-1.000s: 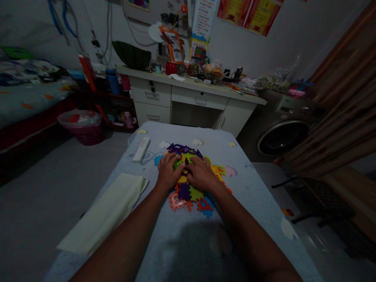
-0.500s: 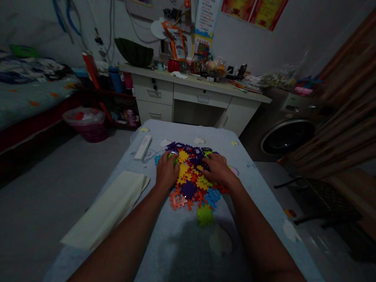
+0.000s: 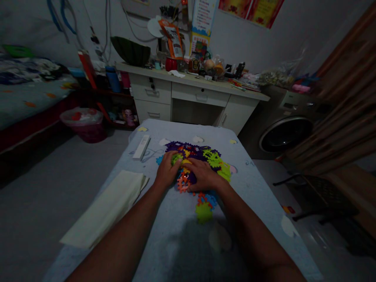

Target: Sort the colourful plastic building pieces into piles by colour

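Observation:
A heap of flat, toothed plastic pieces [image 3: 202, 156] in purple, green, yellow, orange and blue lies in the middle of a table covered with a light blue cloth [image 3: 252, 184]. My left hand [image 3: 166, 171] rests on the heap's left side, fingers curled over a green piece. My right hand [image 3: 202, 175] lies palm down on the heap's near middle, fingers stretched toward the left hand. One green piece [image 3: 203, 212] lies apart on the cloth, close to me, beside some blue ones [image 3: 210, 199].
A white remote-like bar [image 3: 141, 147] and a folded pale cloth [image 3: 108, 207] lie on the table's left. Behind stands a cluttered white desk [image 3: 194, 94], a washing machine [image 3: 283, 125] to its right, a pink bin [image 3: 84, 124] and a bed [image 3: 26, 98] at left.
My hands spread apart over the heap, then came back together; the pieces were pushed about, green ones now at the right, and one green piece slid out toward me.

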### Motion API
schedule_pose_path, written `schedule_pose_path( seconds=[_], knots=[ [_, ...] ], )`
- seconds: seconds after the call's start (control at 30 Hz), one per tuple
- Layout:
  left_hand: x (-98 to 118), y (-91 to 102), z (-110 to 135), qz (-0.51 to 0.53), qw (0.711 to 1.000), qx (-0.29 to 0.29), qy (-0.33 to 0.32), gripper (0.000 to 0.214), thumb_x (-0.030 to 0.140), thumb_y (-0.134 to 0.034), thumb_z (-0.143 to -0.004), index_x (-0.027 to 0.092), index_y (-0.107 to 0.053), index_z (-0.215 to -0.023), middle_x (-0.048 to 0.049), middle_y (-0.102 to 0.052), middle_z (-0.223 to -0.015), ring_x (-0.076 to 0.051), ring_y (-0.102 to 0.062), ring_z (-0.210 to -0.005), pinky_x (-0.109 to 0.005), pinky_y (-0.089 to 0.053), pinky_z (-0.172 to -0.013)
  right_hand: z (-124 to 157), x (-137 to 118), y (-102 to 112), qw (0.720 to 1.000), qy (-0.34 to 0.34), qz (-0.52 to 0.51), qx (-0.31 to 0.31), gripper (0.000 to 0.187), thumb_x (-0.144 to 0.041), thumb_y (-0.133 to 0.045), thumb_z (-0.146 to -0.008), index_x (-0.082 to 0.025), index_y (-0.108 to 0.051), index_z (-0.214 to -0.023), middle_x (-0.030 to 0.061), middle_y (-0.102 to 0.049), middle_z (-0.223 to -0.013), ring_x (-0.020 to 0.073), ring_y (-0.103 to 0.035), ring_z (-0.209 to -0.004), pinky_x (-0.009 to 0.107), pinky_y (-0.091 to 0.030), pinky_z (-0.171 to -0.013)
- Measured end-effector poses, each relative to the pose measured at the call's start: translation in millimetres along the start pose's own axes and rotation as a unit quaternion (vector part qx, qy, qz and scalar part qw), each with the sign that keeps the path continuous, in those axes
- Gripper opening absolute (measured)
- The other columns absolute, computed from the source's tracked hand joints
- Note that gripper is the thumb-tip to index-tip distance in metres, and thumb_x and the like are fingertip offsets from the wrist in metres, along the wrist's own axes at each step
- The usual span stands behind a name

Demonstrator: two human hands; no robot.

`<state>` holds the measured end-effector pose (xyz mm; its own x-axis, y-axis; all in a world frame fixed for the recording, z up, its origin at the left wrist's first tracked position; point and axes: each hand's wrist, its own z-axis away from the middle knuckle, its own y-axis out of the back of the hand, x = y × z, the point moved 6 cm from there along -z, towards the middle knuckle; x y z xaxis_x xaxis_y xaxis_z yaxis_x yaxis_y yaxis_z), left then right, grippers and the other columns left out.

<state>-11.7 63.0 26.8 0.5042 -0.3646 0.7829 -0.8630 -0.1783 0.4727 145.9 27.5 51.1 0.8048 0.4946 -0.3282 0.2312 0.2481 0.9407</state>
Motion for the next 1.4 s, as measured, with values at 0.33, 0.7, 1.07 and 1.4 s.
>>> schedule_pose_path(
  seconds=[0.33,0.7,1.07,1.4],
  knots=[
    [23,-27.1,12,-0.115,0.978,-0.133,-0.108,0.052,0.042,-0.066,-0.079,0.024,-0.059,-0.128,-0.0103,-0.06,-0.133,-0.032,-0.051,-0.125,-0.052,-0.034,-0.108,8,61,54,0.987,-0.021,-0.09,0.13,0.056,-0.043,-0.072,-0.076,-0.02,-0.061,-0.127,0.0123,-0.056,-0.134,0.0268,-0.055,-0.121,0.043,-0.042,-0.103],
    [25,-27.5,10,-0.079,0.982,-0.126,-0.116,0.056,0.039,-0.071,-0.075,0.023,-0.058,-0.127,-0.0099,-0.06,-0.127,-0.029,-0.055,-0.118,-0.045,-0.043,-0.103,20,156,30,0.923,-0.339,-0.042,0.179,0.089,-0.063,-0.065,-0.077,-0.019,-0.037,-0.149,0.0177,-0.05,-0.145,0.0355,-0.045,-0.134,0.05,-0.034,-0.108],
    [4,-9.6,-1,-0.098,0.995,-0.015,-0.005,0.03,0.03,-0.06,-0.08,0.022,-0.064,-0.109,-0.0084,-0.068,-0.108,-0.029,-0.061,-0.104,-0.046,-0.047,-0.096,-3,76,41,0.97,-0.058,-0.166,0.166,0.088,-0.044,-0.076,-0.071,-0.019,-0.039,-0.147,0.0144,-0.044,-0.15,0.0289,-0.042,-0.138,0.044,-0.03,-0.116],
    [-7,7.8,-5,0.077,0.993,0.081,0.047,0.039,0.046,-0.049,-0.092,0.02,-0.06,-0.118,-0.0087,-0.063,-0.12,-0.026,-0.058,-0.116,-0.043,-0.043,-0.105,-11,-10,31,0.968,0.084,-0.183,0.152,0.079,-0.031,-0.067,-0.081,-0.018,-0.028,-0.149,0.0184,-0.038,-0.151,0.028,-0.039,-0.14,0.048,-0.033,-0.114]
  ],
)
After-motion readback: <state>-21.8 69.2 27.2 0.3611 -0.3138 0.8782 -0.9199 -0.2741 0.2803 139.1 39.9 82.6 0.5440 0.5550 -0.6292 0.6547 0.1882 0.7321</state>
